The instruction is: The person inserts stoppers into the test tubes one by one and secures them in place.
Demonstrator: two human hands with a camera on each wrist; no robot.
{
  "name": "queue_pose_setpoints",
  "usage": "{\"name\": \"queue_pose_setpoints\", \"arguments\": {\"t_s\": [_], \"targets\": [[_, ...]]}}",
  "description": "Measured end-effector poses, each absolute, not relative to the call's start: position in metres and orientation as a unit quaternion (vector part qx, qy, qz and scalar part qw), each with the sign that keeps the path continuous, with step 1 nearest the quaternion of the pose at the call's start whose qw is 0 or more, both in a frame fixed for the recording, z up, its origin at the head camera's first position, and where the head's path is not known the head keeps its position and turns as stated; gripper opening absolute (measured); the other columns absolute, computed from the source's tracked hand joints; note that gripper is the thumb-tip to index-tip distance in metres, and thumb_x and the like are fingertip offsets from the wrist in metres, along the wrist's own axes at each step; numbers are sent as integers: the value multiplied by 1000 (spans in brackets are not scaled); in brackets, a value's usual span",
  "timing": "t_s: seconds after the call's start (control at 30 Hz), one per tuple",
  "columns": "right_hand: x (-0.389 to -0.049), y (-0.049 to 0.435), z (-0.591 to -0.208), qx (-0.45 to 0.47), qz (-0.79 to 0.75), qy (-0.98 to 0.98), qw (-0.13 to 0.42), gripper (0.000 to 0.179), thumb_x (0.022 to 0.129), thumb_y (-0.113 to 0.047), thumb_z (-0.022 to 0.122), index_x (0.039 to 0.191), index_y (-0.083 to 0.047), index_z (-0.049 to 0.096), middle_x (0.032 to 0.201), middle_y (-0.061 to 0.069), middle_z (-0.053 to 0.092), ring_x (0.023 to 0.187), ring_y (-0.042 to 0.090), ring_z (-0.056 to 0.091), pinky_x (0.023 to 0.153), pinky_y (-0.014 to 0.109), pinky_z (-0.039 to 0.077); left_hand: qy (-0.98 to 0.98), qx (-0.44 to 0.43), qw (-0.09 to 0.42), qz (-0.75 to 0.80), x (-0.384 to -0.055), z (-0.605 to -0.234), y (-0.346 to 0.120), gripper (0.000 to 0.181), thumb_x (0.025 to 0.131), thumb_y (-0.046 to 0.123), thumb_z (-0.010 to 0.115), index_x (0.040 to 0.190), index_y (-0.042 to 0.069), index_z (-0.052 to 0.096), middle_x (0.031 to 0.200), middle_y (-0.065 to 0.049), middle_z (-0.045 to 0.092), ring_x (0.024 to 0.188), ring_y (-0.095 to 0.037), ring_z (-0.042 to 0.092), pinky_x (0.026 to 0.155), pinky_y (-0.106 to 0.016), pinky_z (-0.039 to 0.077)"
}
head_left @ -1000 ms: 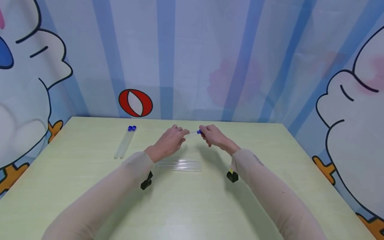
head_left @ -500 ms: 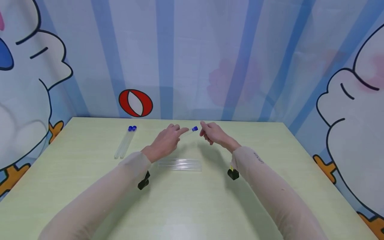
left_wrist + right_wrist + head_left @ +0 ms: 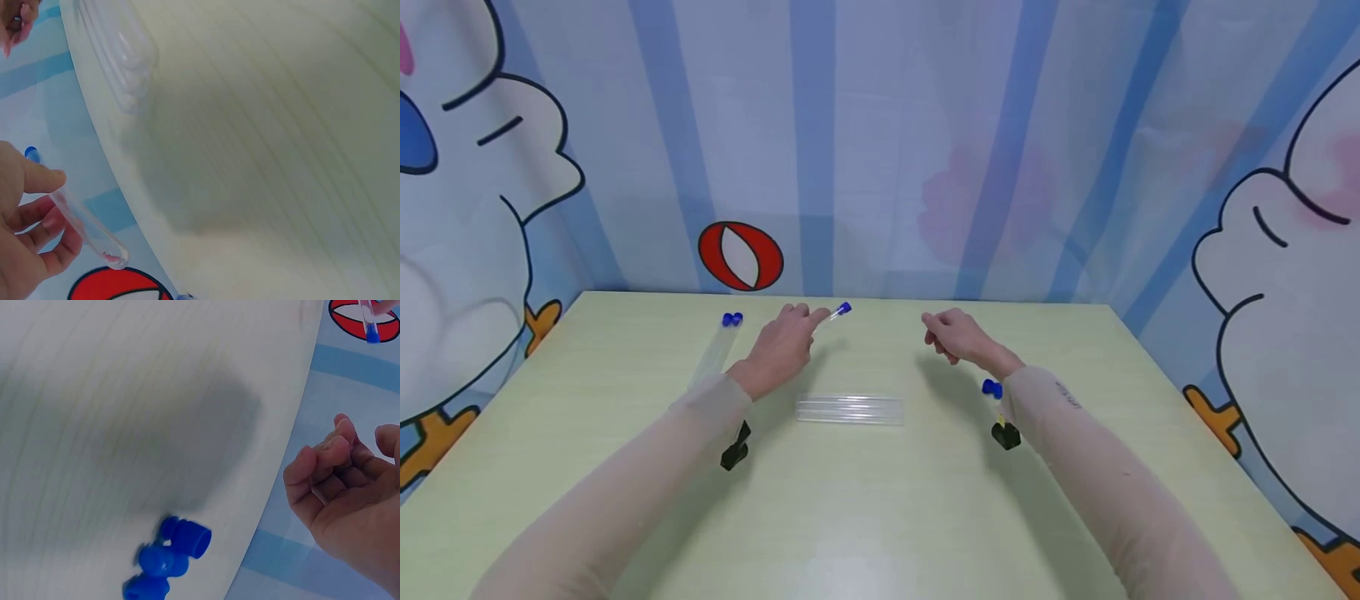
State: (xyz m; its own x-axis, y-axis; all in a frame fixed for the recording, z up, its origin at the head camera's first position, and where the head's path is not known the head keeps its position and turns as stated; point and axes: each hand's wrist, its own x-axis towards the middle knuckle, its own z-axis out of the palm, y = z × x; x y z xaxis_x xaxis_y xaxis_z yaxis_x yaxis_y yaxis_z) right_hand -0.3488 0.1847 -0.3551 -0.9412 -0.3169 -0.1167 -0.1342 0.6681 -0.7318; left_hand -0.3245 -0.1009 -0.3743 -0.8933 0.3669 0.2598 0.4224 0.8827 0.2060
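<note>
My left hand (image 3: 778, 350) pinches a clear test tube (image 3: 94, 228) between thumb and fingers, held up above the far part of the table. The tube's blue cap (image 3: 844, 308) sits on the end pointing right and away. In the right wrist view, my right hand (image 3: 350, 494) has loosely curled fingers and holds nothing. Below it on the table lie several loose blue caps (image 3: 190, 539), partly hidden by the right sleeve in the head view. Several clear tubes without caps (image 3: 850, 409) lie side by side between the two arms.
Two blue-capped tubes (image 3: 717, 350) lie together at the left, their lower ends hidden by the left sleeve. The pale table (image 3: 865, 508) ends at a striped curtain (image 3: 887, 167) printed with cartoon figures.
My right hand has let go of the tube's blue cap and drawn slightly right. My left hand has carried the capped tube leftward. Loose caps by the right sleeve have come into view.
</note>
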Motion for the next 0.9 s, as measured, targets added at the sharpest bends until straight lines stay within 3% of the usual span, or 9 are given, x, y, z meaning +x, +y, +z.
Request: {"name": "queue_pose_setpoints", "arguments": {"t_s": [0.2,0.43,0.9], "targets": [[-350,200,-359,-125,-370,917,86,47,105,-32,36,90,5,60,59,5,48,46,14,38,57,31,42,-970,-172,101,-140,-332,-378,-119,48,90,-5,58,136,5,50,112,-21,61,100,-34,55,85,-43,54],[-351,210,-357,-115,-356,922,97,43,105,-29,38,92,6,59,63,6,51,46,13,37,58,33,43,-977,-131,96,-140,-338,-383,-138,44,91,-6,53,135,0,50,113,-26,60,102,-39,56,91,-49,50],[-348,221,-354,-114,-332,931,102,35,103,-21,43,92,7,60,66,8,54,46,12,39,57,37,45,-987,-77,65,-126,-338,-386,-157,39,93,-5,45,131,-10,48,118,-32,55,105,-42,54,89,-54,51]]}}
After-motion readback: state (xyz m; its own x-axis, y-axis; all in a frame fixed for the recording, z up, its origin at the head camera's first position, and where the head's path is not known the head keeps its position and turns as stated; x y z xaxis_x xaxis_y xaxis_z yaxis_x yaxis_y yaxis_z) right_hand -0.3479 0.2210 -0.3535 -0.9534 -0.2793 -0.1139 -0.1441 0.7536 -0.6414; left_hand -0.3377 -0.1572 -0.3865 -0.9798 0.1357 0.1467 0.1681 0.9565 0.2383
